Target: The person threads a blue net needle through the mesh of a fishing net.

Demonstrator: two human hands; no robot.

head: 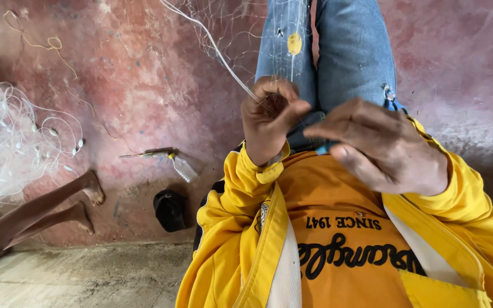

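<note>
The floor (144,85) is rough, patchy red, with a pale strip along one edge. The left hand (269,117) pinches a white cord (215,48) of the thin net (269,40) over the jeans (343,51); the right hand (380,145) has fingers bent just beside it, gripping a small blue thing. A white net pile (7,142), two bare feet (87,199), a bottle (184,169) and a dark cap (169,210) lie around.

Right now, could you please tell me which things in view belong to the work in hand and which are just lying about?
In use:
- left hand, pinching the white cord
- right hand
- fine net over the jeans

Lying about:
- plastic bottle
- black cap
- net heap beside another person's feet
</note>
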